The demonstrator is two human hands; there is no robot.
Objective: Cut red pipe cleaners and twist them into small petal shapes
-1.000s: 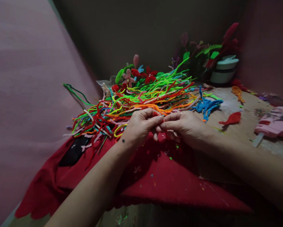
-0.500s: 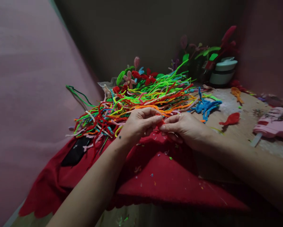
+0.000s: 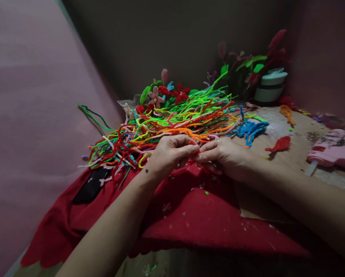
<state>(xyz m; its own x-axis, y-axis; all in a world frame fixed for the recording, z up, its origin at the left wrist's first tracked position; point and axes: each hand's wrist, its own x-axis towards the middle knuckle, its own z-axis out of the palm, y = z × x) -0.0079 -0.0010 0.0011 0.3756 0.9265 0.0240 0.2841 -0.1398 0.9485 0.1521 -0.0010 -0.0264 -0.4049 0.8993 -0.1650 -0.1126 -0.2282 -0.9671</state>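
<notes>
My left hand (image 3: 174, 152) and my right hand (image 3: 223, 154) meet fingertip to fingertip above the red cloth (image 3: 189, 227). Both are closed in a pinch on a small red pipe cleaner piece (image 3: 193, 143). Most of that piece is hidden by my fingers, so its shape cannot be made out. Just beyond my hands spreads a big heap of pipe cleaners (image 3: 186, 117) in green, orange, red, yellow and white. Right of the heap lies a tangle of blue pipe cleaners (image 3: 249, 129). A red pipe cleaner petal (image 3: 280, 144) rests beyond my right forearm.
Fuzzy flowers (image 3: 180, 93) stand behind the heap. A pink glue gun (image 3: 330, 154) lies at the right, with an orange petal (image 3: 287, 114) and a lidded pale pot (image 3: 270, 86) farther back. A black phone (image 3: 90, 186) lies at the left. Small scraps dot the cloth.
The view has shifted slightly. My fingertips have drawn closer together over the red piece, and less of it shows. A thin dark wire seen below my fingers earlier is no longer visible.
</notes>
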